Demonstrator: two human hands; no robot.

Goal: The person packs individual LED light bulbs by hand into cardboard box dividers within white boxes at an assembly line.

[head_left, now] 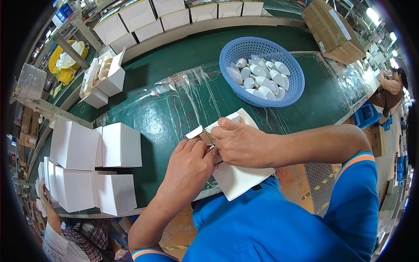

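Note:
A white cardboard box (240,177) with raised flaps lies at the table's front edge, against the person's body. My left hand (190,160) is closed at the box's left side, its fingers bent around a small brown cardboard piece (207,138). Touching it, my right hand (238,142) is closed over the box opening, fingers curled downward. What lies beneath the fingertips is mostly hidden. Beyond the hands stands a blue perforated basket (297,89) holding several white light bulbs (265,81).
White boxes (76,146) stand in rows at the left. An open white box (109,76) with dividers is at the back left. More boxes (137,19) line the rear; a brown carton (334,30) is back right. Co-workers (390,89) are at right and lower left.

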